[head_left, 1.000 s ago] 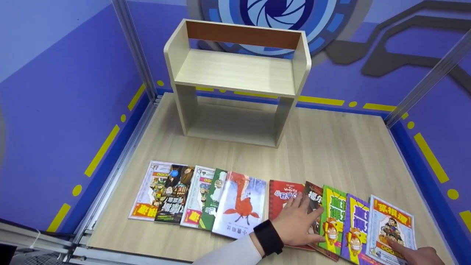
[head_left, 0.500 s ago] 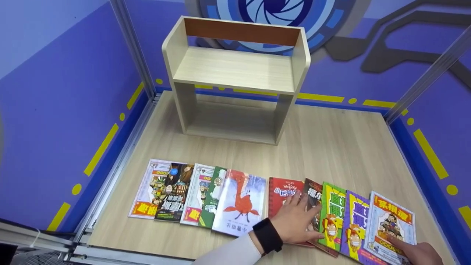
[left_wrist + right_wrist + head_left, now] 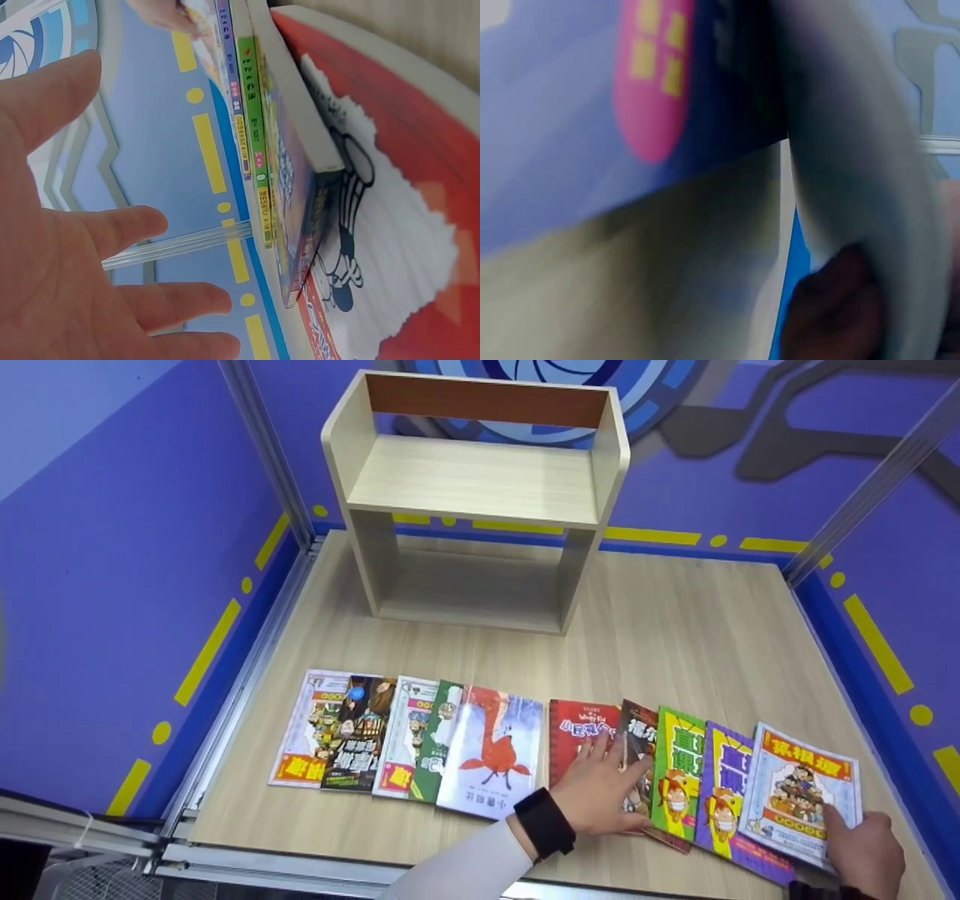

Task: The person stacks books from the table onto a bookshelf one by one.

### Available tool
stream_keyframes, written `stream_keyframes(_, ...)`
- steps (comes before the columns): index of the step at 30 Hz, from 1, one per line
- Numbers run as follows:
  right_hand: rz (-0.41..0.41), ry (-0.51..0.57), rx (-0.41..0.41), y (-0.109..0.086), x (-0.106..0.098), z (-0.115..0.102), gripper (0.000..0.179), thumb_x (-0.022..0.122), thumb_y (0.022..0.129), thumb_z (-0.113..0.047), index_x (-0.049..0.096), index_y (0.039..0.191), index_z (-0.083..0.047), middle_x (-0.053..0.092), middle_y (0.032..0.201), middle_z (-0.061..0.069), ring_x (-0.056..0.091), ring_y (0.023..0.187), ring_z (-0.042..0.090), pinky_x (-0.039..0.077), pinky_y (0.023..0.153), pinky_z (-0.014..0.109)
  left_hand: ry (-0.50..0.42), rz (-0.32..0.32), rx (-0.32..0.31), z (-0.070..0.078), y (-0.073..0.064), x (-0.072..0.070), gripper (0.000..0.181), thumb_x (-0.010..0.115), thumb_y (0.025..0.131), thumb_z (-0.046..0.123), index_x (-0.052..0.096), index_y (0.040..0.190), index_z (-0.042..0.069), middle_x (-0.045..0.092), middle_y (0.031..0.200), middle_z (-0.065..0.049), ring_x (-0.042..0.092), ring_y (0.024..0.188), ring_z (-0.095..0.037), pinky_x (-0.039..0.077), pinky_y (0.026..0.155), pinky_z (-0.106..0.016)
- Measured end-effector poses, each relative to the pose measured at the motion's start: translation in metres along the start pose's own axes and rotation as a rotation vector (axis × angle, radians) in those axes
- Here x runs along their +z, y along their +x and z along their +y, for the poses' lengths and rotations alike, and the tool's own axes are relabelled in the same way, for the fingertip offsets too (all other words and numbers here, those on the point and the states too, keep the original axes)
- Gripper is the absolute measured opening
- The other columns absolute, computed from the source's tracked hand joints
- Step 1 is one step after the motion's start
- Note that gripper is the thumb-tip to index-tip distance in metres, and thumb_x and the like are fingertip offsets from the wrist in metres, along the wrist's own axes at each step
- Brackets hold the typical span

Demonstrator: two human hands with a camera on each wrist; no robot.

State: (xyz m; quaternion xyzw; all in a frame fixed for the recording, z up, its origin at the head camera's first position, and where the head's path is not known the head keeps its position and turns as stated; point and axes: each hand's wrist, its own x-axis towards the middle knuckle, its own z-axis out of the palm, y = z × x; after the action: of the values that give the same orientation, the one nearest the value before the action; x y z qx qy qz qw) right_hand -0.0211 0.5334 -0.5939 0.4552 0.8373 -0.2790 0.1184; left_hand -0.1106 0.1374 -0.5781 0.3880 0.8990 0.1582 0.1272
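My right hand [image 3: 866, 847] grips the lower right edge of a light blue comic book [image 3: 802, 780], thumb on the cover. In the right wrist view its curled fingers [image 3: 836, 307] lie under the blurred book, apart from a purple book [image 3: 547, 112]. That purple book and a green one [image 3: 679, 750] overlap to the left of the comic. With fingers spread, my left hand [image 3: 600, 791] lies over a red book [image 3: 566, 742] and a dark brown book [image 3: 637, 727]. The left wrist view shows its fingers straight beside the book spines.
A two-tier wooden bookshelf [image 3: 480, 514] with bare shelves stands at the back of the wooden table [image 3: 697, 637]. Left of my left hand, a white book with a red animal [image 3: 491, 754] and several overlapping books [image 3: 360, 735] lie flat. Purple panels [image 3: 135, 585] enclose the table.
My right hand has moved from the comic book's lower cover to its right edge and now grips it. The comic has shifted slightly right. My left hand stays over the same books.
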Motion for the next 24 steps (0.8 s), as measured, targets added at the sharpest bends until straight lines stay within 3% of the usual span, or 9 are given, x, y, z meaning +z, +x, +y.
stream_keyframes(6,0.232,0.232,-0.067,-0.01,-0.008,-0.009,0.059,0.037,0.113,-0.037,0.032,0.152,0.007,0.052,0.136,0.038,0.057,0.105,0.043,0.043,0.063,0.028,0.013,0.027,0.006,-0.002,-0.003,-0.001,0.085,0.062,0.095,0.073,0.033,0.167,0.037,0.031,0.175,-0.014,0.024,0.164,-0.039,0.028,0.132,-0.054)
stream_keyframes(9,0.308,0.389,-0.033,-0.019,-0.012,-0.018,0.057,0.036,0.114,-0.04,0.033,0.158,-0.005,0.052,0.148,0.029,0.061,0.089,0.021,0.044,0.049,0.016,0.013,0.04,-0.008,-0.003,-0.005,-0.002,0.085,0.063,0.096,0.072,0.033,0.167,0.036,0.031,0.175,-0.014,0.025,0.164,-0.04,0.026,0.133,-0.054)
stream_keyframes(12,0.369,0.538,-0.024,-0.029,-0.016,-0.022,0.048,0.04,0.113,-0.044,0.042,0.154,-0.019,0.053,0.155,0.021,0.053,0.077,-0.002,0.044,0.049,0.008,0.008,0.04,-0.024,-0.004,-0.008,-0.002,0.087,0.061,0.095,0.074,0.033,0.168,0.036,0.032,0.174,-0.014,0.024,0.163,-0.04,0.024,0.134,-0.054)
stream_keyframes(15,0.383,0.615,-0.059,-0.038,-0.016,-0.027,0.034,0.046,0.112,-0.044,0.049,0.143,-0.03,0.064,0.141,0.01,0.049,0.071,-0.012,0.048,0.051,0.007,0.006,0.05,-0.043,-0.007,-0.012,-0.001,0.087,0.058,0.096,0.076,0.032,0.168,0.035,0.033,0.174,-0.016,0.026,0.163,-0.041,0.025,0.133,-0.054)
stream_keyframes(17,0.371,0.609,-0.145,-0.043,-0.014,-0.034,0.029,0.05,0.111,-0.041,0.052,0.136,-0.025,0.07,0.116,0.001,0.053,0.065,-0.009,0.051,0.05,0.012,-0.017,0.087,-0.057,-0.011,-0.011,-0.003,0.085,0.056,0.098,0.074,0.032,0.168,0.031,0.036,0.172,-0.017,0.028,0.162,-0.041,0.03,0.132,-0.053)
stream_keyframes(20,0.333,0.548,-0.313,-0.052,-0.004,-0.052,0.031,0.055,0.11,-0.035,0.056,0.132,-0.014,0.061,0.084,-0.016,0.056,0.061,-0.003,0.05,0.05,0.018,-0.087,0.164,-0.096,-0.02,-0.013,-0.008,0.079,0.054,0.104,0.065,0.033,0.168,0.022,0.041,0.169,-0.017,0.035,0.16,-0.038,0.038,0.128,-0.051)
stream_keyframes(24,0.252,0.451,-0.56,-0.074,0.022,-0.082,0.031,0.061,0.108,-0.029,0.059,0.127,-0.005,0.061,0.076,-0.017,0.059,0.06,0.003,0.051,0.052,0.022,-0.211,0.298,-0.152,-0.036,-0.018,-0.019,0.073,0.053,0.108,0.054,0.034,0.166,0.012,0.049,0.163,-0.015,0.046,0.153,-0.031,0.043,0.125,-0.044)
